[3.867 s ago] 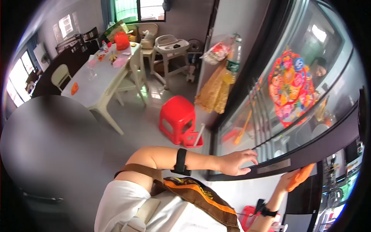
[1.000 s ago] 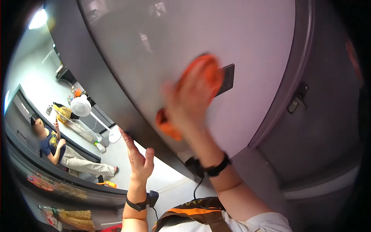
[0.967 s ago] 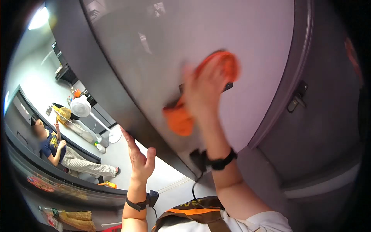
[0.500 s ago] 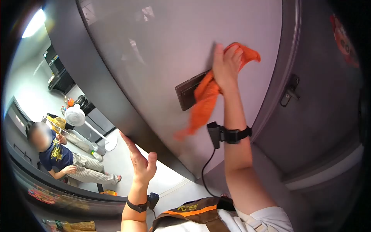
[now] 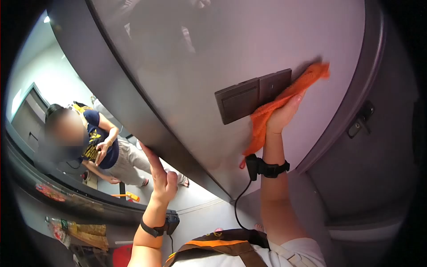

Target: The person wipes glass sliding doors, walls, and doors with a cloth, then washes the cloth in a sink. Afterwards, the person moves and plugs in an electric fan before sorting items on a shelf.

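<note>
The right hand (image 5: 283, 117), partly curled, holds the cloth (image 5: 259, 125) against the wall (image 5: 311, 33). The left hand (image 5: 161, 180) is open, thumb apart.

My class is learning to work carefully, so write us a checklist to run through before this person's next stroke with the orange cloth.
1. Orange cloth held by the right hand: ok, spread along its fingers at the wall.
2. Cloth well apart from the switch panel: not ok, it runs right along the lower edge.
3. Left hand unburdened: ok, open and holding nothing.
4. Left fingertips braced on the wall's edge: cannot tell, contact is unclear.
5. Other person out of the cloth's way: ok, beyond the opening.
6. Cloth damp: cannot tell.
</note>
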Tool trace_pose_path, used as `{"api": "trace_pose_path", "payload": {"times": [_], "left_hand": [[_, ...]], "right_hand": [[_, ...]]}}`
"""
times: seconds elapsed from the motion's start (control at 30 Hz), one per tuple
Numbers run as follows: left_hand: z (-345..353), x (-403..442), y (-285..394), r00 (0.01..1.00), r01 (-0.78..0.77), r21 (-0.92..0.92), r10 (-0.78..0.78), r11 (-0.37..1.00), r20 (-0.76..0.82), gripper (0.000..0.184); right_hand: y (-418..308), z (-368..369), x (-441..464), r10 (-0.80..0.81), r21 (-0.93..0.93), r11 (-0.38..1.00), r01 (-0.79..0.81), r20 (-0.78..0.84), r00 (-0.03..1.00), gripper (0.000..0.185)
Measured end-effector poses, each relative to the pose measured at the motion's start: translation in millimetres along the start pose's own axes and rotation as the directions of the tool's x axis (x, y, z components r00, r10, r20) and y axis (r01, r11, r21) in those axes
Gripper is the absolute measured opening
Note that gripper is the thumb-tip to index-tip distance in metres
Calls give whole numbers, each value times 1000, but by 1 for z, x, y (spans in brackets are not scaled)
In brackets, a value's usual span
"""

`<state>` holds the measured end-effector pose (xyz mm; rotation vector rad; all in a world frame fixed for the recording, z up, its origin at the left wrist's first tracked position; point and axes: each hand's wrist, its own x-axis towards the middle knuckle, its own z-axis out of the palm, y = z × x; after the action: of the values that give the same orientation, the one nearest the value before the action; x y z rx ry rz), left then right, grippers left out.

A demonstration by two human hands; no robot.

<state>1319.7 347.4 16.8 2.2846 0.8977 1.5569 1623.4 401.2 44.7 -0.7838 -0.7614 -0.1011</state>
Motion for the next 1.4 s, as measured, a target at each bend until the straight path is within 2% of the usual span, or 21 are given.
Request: {"api": "trace_pose_path", "payload": {"times": [0.03,0.1,0.17,0.23,0.3,0.37,0.47,0.57,0.63,0.77,0.83,0.87,0.93,0.97,1.03,1.1,1.13,1.17,1.27,1.3,1.4], "left_hand": [[0,0,1,1000,7,7,-7,1000,-5,91],[2,4,8,1000,14,-84,-15,996,-14,91],[6,4,4,1000,13,-52,-13,999,-18,91],[8,3,4,998,54,-34,-54,998,-16,93],[9,5,4,998,35,-20,-36,999,-43,94],[9,6,9,997,61,-29,-62,998,-50,95],[9,3,4,998,53,-2,-53,999,-40,91],[8,5,10,999,42,13,-41,999,-13,88],[11,3,10,997,66,32,-65,997,-44,88],[23,0,-2,984,51,122,-29,991,-174,76],[35,5,0,963,17,145,23,989,-268,69],[39,8,4,948,55,190,9,980,-317,70],[49,11,0,907,70,218,29,973,-420,71],[52,10,-5,889,81,247,42,966,-456,71],[60,11,-6,863,77,287,80,955,-498,71],[68,15,-7,839,53,307,124,950,-529,69],[71,16,-9,829,44,316,141,948,-541,66],[73,15,-9,819,33,323,159,946,-551,64],[67,8,-19,819,104,316,99,943,-566,68],[74,11,-11,802,104,161,12,982,-597,71],[71,4,-20,832,61,225,75,972,-550,67]], "right_hand": [[-4,7,2,-99,5,995,99,-4,995,61],[17,20,-48,158,143,979,-146,-76,984,62],[24,40,-123,-56,-13,998,55,-38,998,63],[40,23,-181,-398,-158,851,501,430,810,59],[13,31,-162,-392,-107,830,548,588,708,58],[-19,51,-117,-494,-220,611,760,645,584,58],[-56,71,-83,-502,-246,656,713,563,657,49],[-13,46,-117,-477,-185,705,685,592,650,43],[8,32,-129,-566,-255,578,775,559,606,41],[-5,40,-104,-414,-191,698,690,679,607,46],[-6,45,-88,-596,-131,640,757,538,597,45],[-6,31,-74,-570,-56,677,734,591,571,40],[35,11,-53,-616,-136,738,661,262,743,33],[49,3,-38,-564,-189,795,576,121,817,29],[69,-26,12,-298,-298,897,327,141,944,24],[83,-48,55,-187,-308,916,259,243,952,23],[68,-45,79,185,-627,771,113,391,902,23],[71,-52,76,261,-663,743,95,418,870,25],[116,-86,-38,170,-483,875,36,374,912,30],[129,-96,-62,199,-462,887,-9,364,910,32],[136,-99,-32,299,-435,888,-153,290,909,38]]}}
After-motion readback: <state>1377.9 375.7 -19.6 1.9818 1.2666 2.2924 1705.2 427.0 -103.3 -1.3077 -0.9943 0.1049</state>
